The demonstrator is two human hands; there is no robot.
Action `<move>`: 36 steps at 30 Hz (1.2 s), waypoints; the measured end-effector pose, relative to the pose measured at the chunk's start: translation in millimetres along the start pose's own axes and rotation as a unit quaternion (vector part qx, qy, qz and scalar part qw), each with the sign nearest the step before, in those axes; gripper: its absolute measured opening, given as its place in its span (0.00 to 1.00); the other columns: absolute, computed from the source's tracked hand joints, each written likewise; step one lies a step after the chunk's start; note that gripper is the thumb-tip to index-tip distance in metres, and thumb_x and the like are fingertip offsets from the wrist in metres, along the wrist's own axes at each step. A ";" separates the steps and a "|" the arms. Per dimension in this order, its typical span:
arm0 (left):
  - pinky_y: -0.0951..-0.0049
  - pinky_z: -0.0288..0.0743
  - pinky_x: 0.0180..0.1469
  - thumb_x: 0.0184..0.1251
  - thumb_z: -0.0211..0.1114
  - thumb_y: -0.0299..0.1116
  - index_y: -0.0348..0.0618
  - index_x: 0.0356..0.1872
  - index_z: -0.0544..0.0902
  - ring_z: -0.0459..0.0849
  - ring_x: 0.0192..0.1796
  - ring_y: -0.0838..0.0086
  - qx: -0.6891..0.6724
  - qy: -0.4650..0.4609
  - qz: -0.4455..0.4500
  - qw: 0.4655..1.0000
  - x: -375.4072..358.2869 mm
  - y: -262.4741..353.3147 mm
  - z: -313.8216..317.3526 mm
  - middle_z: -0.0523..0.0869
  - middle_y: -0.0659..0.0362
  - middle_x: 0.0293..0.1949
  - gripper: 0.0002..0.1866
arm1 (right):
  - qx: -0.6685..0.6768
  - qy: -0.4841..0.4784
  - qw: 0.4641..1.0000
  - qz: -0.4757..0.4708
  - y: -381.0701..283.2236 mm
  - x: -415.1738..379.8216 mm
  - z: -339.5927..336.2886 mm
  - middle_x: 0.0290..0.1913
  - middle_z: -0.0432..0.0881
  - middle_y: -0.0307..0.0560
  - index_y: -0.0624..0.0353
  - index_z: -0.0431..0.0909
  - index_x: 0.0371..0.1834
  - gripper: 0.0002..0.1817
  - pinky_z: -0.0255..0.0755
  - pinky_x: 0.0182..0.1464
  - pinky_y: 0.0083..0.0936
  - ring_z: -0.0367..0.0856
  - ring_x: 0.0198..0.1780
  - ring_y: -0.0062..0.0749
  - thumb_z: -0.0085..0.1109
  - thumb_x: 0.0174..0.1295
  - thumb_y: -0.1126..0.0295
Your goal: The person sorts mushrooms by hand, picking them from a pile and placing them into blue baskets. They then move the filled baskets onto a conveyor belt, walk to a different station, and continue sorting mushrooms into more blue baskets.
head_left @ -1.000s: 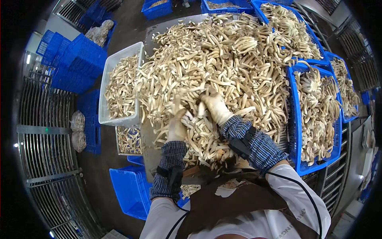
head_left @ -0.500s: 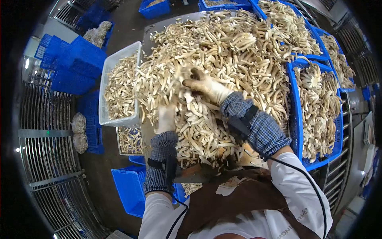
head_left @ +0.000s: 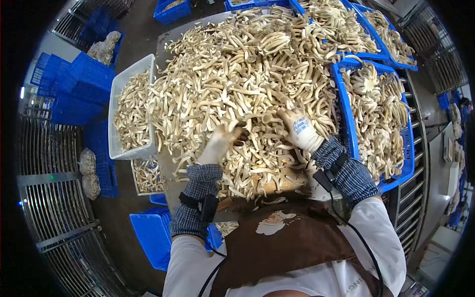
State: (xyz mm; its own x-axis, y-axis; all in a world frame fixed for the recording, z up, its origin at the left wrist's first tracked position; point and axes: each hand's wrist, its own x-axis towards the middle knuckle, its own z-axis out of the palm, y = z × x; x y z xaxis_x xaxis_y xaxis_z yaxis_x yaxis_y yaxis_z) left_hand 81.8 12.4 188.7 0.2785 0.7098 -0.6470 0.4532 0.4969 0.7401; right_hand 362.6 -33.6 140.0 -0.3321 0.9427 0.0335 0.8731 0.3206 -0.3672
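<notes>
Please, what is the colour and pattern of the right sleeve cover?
Right sleeve cover: dark blue and whitish checks, best in the head view.

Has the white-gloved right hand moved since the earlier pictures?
Yes, the white-gloved right hand is further right, closer to the nearest rectangular blue plastic crate.

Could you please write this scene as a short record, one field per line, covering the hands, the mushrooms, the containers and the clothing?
Left hand: left hand, gloved, dark-stained fingers, at the mushroom pile; grip unclear
Right hand: right hand, gloved, blue print on its back, fingers at the pile; grip unclear
Mushrooms: mushroom pile, loose, spread over a metal table
Container, left: white crate, holding mushrooms
Container, right: blue crate, holding mushrooms, others beyond it
Clothing: brown apron, checked sleeve covers
</notes>
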 end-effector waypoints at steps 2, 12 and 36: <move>0.66 0.75 0.58 0.70 0.64 0.47 0.28 0.74 0.51 0.80 0.54 0.62 -0.004 0.009 0.033 0.999 -3.9 -11.9 22.0 0.75 0.40 0.62 0.44 | 0.020 0.035 0.999 -0.034 4.4 -26.9 2.7 0.51 0.78 0.54 0.62 0.73 0.58 0.26 0.67 0.63 0.41 0.75 0.55 0.47 0.64 0.57 0.65; 0.63 0.78 0.58 0.61 0.53 0.21 0.40 0.73 0.61 0.82 0.57 0.55 0.261 -0.013 0.259 0.930 76.1 -23.7 56.6 0.69 0.39 0.68 0.35 | 0.024 -0.026 0.995 0.094 51.4 -43.7 -9.7 0.71 0.66 0.57 0.60 0.63 0.70 0.44 0.52 0.74 0.50 0.60 0.72 0.61 0.69 0.51 0.52; 0.76 0.79 0.56 0.80 0.47 0.48 0.48 0.66 0.69 0.82 0.44 0.77 -0.410 0.042 0.132 0.901 -15.9 -81.3 51.5 0.81 0.62 0.45 0.22 | 0.489 0.011 0.866 0.103 -97.1 3.0 37.4 0.63 0.72 0.72 0.75 0.58 0.70 0.37 0.67 0.66 0.32 0.73 0.65 0.51 0.61 0.64 0.64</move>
State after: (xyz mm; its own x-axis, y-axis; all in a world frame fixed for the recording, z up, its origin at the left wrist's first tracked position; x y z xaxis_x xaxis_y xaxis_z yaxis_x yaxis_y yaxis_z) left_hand 84.2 -64.9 129.4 0.2046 0.8759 -0.4369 -0.4083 0.4821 0.7752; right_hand 263.5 -65.5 141.1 -0.1901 0.9753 -0.1124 0.1905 -0.0756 -0.9788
